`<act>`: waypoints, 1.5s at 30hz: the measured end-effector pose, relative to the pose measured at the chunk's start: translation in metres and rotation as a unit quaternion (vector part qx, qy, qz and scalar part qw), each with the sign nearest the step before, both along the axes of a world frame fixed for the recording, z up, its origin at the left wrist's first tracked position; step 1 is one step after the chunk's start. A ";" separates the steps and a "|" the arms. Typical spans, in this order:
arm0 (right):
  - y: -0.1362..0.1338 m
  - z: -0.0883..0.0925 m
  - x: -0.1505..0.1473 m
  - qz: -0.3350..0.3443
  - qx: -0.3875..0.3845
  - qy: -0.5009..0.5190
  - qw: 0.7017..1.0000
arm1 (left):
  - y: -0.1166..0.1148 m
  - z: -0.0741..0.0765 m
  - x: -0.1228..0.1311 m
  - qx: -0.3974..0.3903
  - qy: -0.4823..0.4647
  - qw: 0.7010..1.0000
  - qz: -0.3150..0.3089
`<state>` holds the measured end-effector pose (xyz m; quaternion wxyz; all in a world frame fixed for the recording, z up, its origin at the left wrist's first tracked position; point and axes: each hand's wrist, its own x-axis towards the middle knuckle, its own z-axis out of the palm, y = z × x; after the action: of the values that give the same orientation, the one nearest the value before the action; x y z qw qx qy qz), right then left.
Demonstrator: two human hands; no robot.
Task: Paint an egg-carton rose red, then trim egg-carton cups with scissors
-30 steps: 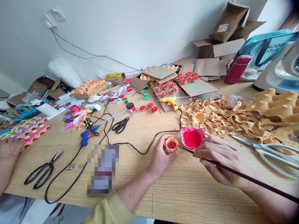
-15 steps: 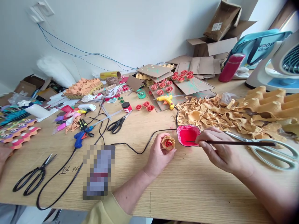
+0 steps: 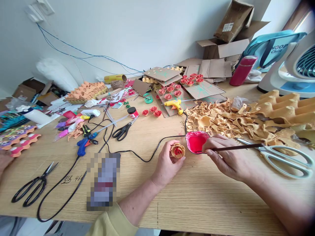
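Between the fingers of my left hand [image 3: 168, 163] is a paper-pulp rose [image 3: 177, 150], its outer petals tan and its centre red. My right hand [image 3: 225, 157] grips a thin dark paintbrush [image 3: 237, 148] by the handle, and the handle points off to the right. The brush tip is at the near edge of a small dish of red paint [image 3: 196, 143], partly hidden by my fingers. The dish stands just right of the rose, on the wooden table.
Behind the dish lies a heap of tan pulp scraps [image 3: 216, 119]. White-handled scissors [image 3: 286, 160] lie to the right. A yellow glue gun [image 3: 173, 105] and red roses [image 3: 154, 111] are further back. Black scissors [image 3: 36, 186], a blue glue gun [image 3: 83, 146] and cords spread leftward.
My right hand has shifted slightly left, and the brush handle now tilts up more at its far end. My left hand holds the rose in nearly the same place.
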<state>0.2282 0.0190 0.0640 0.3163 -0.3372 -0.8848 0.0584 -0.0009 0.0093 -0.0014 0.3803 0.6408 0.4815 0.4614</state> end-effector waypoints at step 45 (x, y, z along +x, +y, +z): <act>-0.012 -0.010 -0.006 0.110 0.014 0.133 0.985 | -0.006 0.009 0.002 0.134 0.137 0.981 -0.023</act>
<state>0.2218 0.0071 0.0537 0.4276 -0.2230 -0.8671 0.1248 0.0007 0.0031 0.0072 0.2315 0.7539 0.4483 0.4207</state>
